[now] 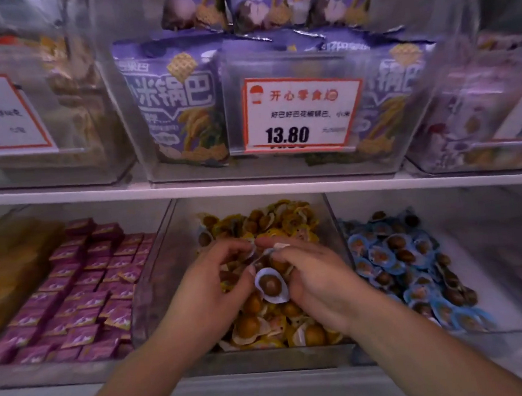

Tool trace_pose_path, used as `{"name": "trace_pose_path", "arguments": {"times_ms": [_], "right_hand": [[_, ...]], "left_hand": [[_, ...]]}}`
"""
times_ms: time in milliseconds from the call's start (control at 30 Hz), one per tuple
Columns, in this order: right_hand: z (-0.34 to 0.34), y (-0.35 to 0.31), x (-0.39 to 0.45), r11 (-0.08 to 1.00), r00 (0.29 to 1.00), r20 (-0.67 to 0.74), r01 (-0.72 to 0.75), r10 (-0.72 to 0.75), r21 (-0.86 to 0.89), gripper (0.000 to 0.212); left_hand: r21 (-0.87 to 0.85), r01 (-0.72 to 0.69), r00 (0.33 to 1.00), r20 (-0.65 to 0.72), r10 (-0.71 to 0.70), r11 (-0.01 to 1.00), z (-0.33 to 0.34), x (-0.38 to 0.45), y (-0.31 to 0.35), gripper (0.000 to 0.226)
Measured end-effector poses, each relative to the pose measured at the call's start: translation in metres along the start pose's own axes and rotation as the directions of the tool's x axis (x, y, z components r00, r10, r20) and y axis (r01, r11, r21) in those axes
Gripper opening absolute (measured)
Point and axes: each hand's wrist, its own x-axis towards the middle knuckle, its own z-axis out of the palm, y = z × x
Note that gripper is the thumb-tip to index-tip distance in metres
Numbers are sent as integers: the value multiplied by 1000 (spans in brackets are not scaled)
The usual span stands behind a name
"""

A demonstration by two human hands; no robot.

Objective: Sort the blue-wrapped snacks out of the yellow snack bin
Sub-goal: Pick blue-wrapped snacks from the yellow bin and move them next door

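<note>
Head view: blue-wrapped snack [271,285] lies atop the yellow snack bin [263,292], between both hands, its long axis roughly vertical in frame. Left hand [212,289] pinches its left edge; right hand [315,280], fingers curled, touches its right. The blue snack bin [414,266] sits just right, nearer the right hand.

This is a shop that sells snacks. White shelves [252,187] hold rows of clear plastic bins [162,269] full of small wrapped treats. One bin has yellow-wrapped snacks [290,223], one has blue-wrapped snacks [413,260], and one has little purple packets [81,292]. Up on the higher shelf stand big purple snack bags [176,107]. A white price tag [302,112] with a red edge is stuck on the front of a bin and reads 13.80.
</note>
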Motion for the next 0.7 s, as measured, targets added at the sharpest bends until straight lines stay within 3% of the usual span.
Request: {"name": "trace_pose_path", "arguments": {"times_ms": [200,300,333,400,467,533,600,700], "right_hand": [[-3,1,-5,999,995,100,22,-19,-24,27],[-4,0,-7,962,987,150,93,-56,-257,29],[-5,-3,-7,887,978,179,173,-104,-429,29],[-8,-11,-10,634,944,262,329,-200,-700,31],[-14,-18,-12,390,892,326,433,-312,-813,35],[-19,-20,-14,73,798,404,483,-446,-873,39],[-19,-20,-16,-193,746,500,465,-441,-864,42],[-17,-17,-21,-369,759,604,504,-241,-781,44]], "left_hand": [[62,-63,998,7,62,996,10,1,5,32],[56,-13,1000,-17,14,998,7,2,5,24],[2,42,999,-31,-42,999,5,2,6,21],[-221,212,972,-58,-230,952,2,6,6,15],[-511,358,907,-10,-422,782,-2,9,7,10],[-649,392,863,13,-506,652,-7,10,6,10],[-669,400,842,-1,-539,626,-11,9,1,18],[-683,410,836,15,-548,605,-14,9,-8,19]]}}
